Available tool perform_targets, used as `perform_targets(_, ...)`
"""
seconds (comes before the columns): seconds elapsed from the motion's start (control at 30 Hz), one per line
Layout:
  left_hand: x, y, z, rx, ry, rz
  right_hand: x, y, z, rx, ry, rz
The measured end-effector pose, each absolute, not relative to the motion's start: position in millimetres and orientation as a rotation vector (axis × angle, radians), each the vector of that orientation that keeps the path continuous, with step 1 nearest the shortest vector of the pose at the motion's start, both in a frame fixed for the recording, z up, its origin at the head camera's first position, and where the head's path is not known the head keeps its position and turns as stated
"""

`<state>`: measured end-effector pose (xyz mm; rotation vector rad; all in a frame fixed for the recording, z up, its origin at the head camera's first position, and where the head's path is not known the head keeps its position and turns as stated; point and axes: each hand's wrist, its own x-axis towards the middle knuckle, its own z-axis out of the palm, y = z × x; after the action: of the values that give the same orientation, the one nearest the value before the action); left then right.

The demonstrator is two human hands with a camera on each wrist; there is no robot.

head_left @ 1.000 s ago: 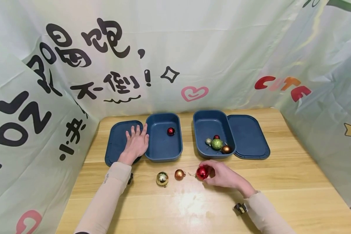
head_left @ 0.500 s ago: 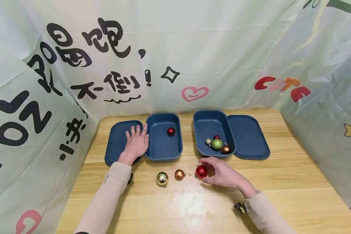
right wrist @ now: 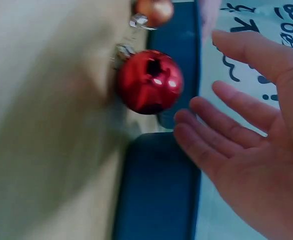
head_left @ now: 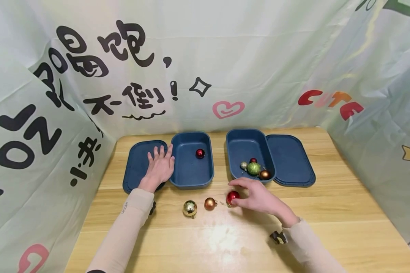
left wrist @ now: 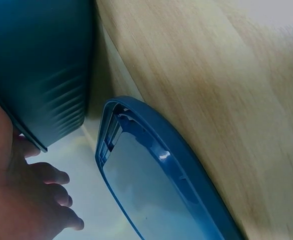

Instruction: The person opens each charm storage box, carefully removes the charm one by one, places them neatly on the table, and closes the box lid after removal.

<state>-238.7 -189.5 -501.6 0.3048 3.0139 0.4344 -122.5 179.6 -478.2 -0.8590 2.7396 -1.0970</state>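
A shiny red Christmas ball [head_left: 231, 196] lies on the table in front of the right-hand blue box [head_left: 244, 146]. My right hand [head_left: 259, 197] is over and beside it, thumb and fingers spread apart; in the right wrist view the palm faces the ball without gripping it. Left of the ball are a copper ball [head_left: 210, 204] and a faceted gold ball [head_left: 190, 208]. My left hand [head_left: 158, 168] has its fingers spread at the near-left side of the left-hand blue box [head_left: 189, 176], overlapping a blue lid [head_left: 135, 167]. Inside that box sits a small red ball [head_left: 200, 153].
The right-hand box holds a green glitter ball [head_left: 254, 168], a copper ball [head_left: 264, 174], a small pale glitter ball [head_left: 244, 165] and a small red one [head_left: 253, 160]. A second blue lid [head_left: 290, 159] lies to its right. Printed cloth [head_left: 259, 68] hangs behind the table.
My right hand has let go of the red ball and shifted slightly away, its fingers parting. The ball has moved a little leftward and back. My left hand stays in place.
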Motion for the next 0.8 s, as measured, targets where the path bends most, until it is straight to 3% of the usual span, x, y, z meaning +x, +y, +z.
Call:
perform_targets(0.43, -238.5, -189.7, -500.2, 0.301, 3.019, 0.425, -183.9, 160.4, -444.6, -0.737, 2.732, -1.356)
perform_targets(0.8, -237.4, -189.1, -498.2, 0.297, 3.007, 0.418, -238.1, 114.0, -446.8, -0.652, 2.695, -1.348)
